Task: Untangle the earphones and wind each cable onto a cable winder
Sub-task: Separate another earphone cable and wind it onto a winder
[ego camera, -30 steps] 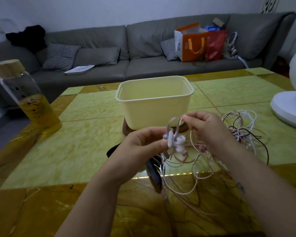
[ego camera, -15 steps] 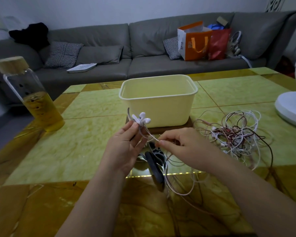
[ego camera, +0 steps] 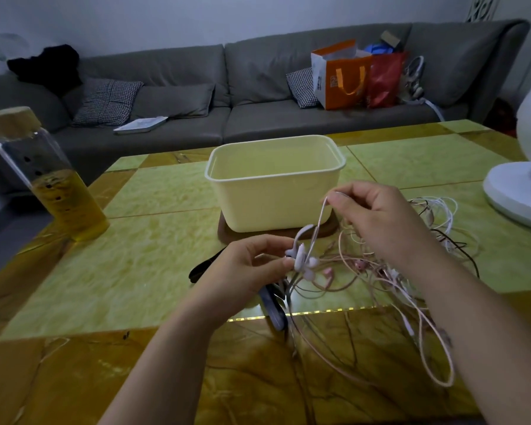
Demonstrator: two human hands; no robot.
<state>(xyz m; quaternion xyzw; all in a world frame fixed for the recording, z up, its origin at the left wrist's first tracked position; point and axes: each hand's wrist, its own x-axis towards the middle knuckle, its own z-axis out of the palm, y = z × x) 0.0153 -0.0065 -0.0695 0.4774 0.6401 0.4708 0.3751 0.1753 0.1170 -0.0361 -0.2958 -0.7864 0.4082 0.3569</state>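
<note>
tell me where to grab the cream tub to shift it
Probably the cream tub by its rolled rim at the left end, from the left: the lip juts out there, and the cable tangle lies off its right side.

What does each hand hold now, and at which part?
The left hand pinches the white earphones at the earbud end; the right hand pinches their cable higher up.

Illumination: dim, cool, diffuse — shadows soft. One bright glare strip on the glossy yellow-green marble tabletop [ego camera: 154, 265]. Edges bow outward; focus soft.
</note>
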